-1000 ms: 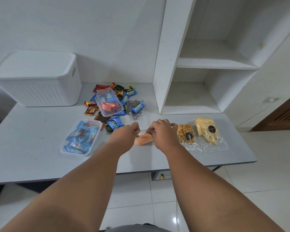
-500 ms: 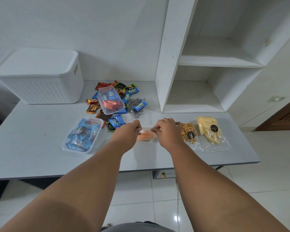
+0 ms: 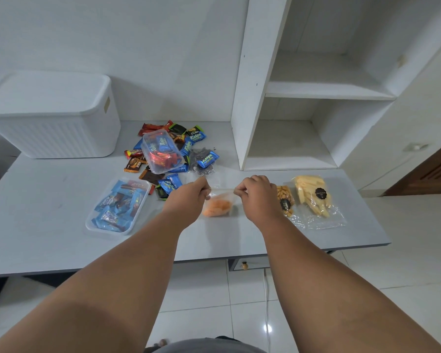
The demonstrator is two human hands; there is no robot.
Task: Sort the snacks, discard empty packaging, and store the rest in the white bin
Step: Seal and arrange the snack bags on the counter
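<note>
I have both hands on the mouth of the small clear bag of orange snacks (image 3: pixel 218 207). The left hand (image 3: pixel 189 197) pinches the left corner and the right hand (image 3: pixel 259 197) pinches the right corner, fingers curled in on the plastic. The strip of film between the two grips is pulled flat. The filled part of the bag sits just below the grips, on my side. I cannot tell if it rests on the table (image 3: pixel 227 238) or is a little lifted.

I judge that the corners are held apart like this to work the seal, but I cannot say whether to close it or to open it.

Just to the right of the right grip lies the bag of nuts (image 3: pixel 284 200), and beside that the bag of yellow sticks (image 3: pixel 313 197). Both lie flat in one row, so this seems to be the place for the clear bags.

Left of the left grip is the tray of blue packets (image 3: pixel 117 207), one kind together. Beyond the grips is the mixed pile of wrappers (image 3: pixel 196 137), with a clear box (image 3: pixel 161 151) lying on it, not yet sorted.

The white bin (image 3: pixel 54 115) stands well apart, far left and beyond the left grip, with its lid on. The lid must come off before anything can be stored.
</note>
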